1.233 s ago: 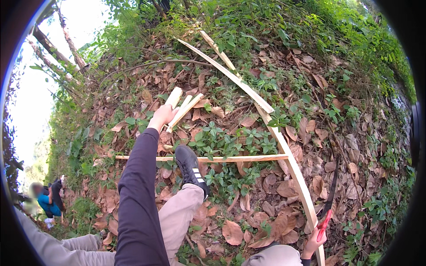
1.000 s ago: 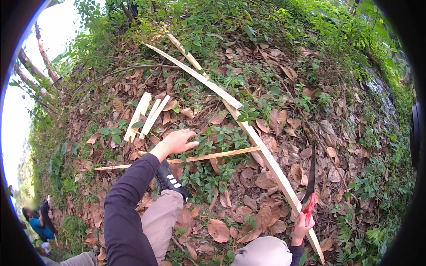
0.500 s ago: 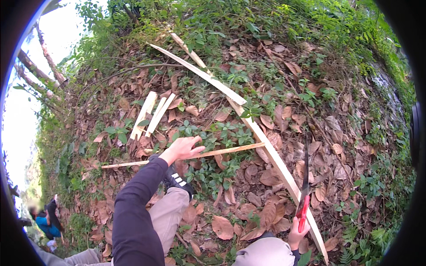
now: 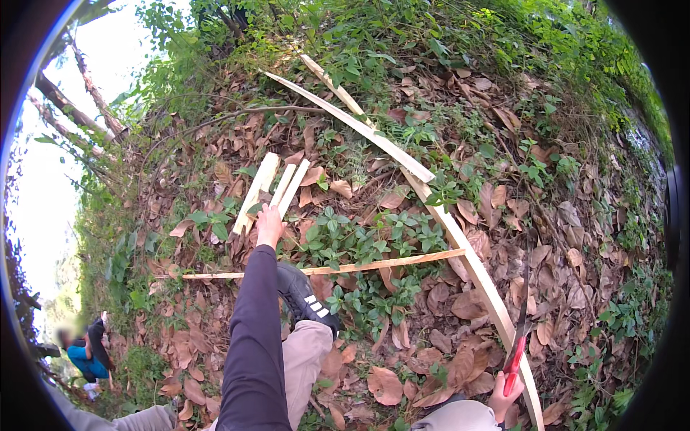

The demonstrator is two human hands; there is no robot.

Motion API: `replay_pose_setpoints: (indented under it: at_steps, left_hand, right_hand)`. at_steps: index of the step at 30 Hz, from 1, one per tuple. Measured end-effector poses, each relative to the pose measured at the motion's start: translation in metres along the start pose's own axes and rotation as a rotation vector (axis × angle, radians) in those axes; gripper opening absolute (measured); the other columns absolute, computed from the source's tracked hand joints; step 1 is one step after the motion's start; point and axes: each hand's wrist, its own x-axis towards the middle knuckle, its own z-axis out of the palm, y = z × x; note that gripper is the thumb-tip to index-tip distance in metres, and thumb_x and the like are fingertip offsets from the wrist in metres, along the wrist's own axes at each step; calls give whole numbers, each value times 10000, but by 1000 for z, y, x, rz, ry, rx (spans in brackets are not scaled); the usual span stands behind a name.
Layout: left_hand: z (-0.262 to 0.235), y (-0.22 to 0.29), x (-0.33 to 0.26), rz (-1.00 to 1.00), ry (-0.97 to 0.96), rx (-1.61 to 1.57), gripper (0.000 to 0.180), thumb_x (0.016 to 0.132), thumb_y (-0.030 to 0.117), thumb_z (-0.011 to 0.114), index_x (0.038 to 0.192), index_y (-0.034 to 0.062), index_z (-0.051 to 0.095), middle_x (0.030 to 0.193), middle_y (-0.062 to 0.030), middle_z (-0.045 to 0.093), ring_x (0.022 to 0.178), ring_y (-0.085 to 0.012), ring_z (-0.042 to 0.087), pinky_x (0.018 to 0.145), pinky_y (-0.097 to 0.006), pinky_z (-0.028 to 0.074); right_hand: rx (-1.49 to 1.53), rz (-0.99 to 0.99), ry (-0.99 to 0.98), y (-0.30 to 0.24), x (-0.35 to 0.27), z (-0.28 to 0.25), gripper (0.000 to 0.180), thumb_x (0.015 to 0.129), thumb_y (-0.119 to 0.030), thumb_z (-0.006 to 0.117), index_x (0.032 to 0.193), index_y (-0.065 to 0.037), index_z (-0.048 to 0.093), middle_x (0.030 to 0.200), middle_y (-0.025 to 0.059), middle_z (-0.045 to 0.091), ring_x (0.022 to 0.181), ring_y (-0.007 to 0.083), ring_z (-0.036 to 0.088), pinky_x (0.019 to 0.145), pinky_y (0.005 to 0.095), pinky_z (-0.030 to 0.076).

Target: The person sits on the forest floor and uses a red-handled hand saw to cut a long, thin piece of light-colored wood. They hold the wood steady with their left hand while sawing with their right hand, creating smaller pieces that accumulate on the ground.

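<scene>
Reaching forward, my left hand [image 4: 269,226] is at the near ends of several short split wood pieces [image 4: 256,192], its fingers stretched toward them. Contact with the wood is hard to make out, and the hand does not look closed on any piece. My right hand [image 4: 501,396], low on the right beside my knee, is wrapped round the red handle of a handsaw [image 4: 514,355]. The saw's long dark blade points up and away. Under and beside the saw runs a long pale wood strip [image 4: 480,276]. A thinner wood strip [image 4: 374,264] lies crosswise, its right end meeting the long one.
Another long tapered strip [image 4: 359,129] lies farther off, overlapping the long one. Brown dry leaves [image 4: 384,384] and low green plants [image 4: 366,233] cover the ground. My black shoe [image 4: 305,298] stands beside the thin strip. Another person [image 4: 86,352] is at the far left.
My left hand has moved from above the thin strip forward to the short wood pieces. My right hand still grips the saw. The whole view has shifted slightly.
</scene>
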Motion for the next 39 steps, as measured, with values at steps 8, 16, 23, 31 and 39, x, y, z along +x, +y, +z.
replay_pose_setpoints:
  at_steps: [8,16,23,31,39]
  left_hand:
    - [-61,-9,12,471,159,-364,256,858,99,658,1101,21,630,948,-182,633,905,-360,631,824,-458,508]
    - [-141,136,-70,987,-396,-597,292,907,133,677,1189,64,646,973,-97,603,930,-233,636,837,-366,516]
    - [-123,161,-82,1048,-518,-526,310,913,191,668,1206,90,658,965,-110,608,884,-261,615,788,-384,494]
    - [-123,169,-90,991,-636,-544,338,904,174,671,1234,106,658,973,-103,614,884,-266,633,817,-383,499]
    - [-104,166,-97,1003,-579,-568,400,916,235,662,1274,62,618,1036,-140,614,950,-290,622,860,-401,497]
  right_hand:
    - [269,146,-54,-25,18,-5,258,845,-65,694,688,-44,491,612,32,458,571,153,440,573,340,349]
    - [289,66,12,-27,20,-4,276,834,-41,694,649,-38,488,539,-8,435,489,93,399,496,306,326]
    - [317,54,0,-37,20,-3,281,839,-37,692,645,-35,489,534,-17,445,477,69,388,471,281,304]
    - [305,62,-15,-41,22,-6,282,832,-37,696,642,-38,489,525,-19,434,474,68,389,470,281,307]
    - [279,16,-10,-32,22,-5,274,833,-38,695,646,-47,495,535,-15,443,474,82,397,472,290,314]
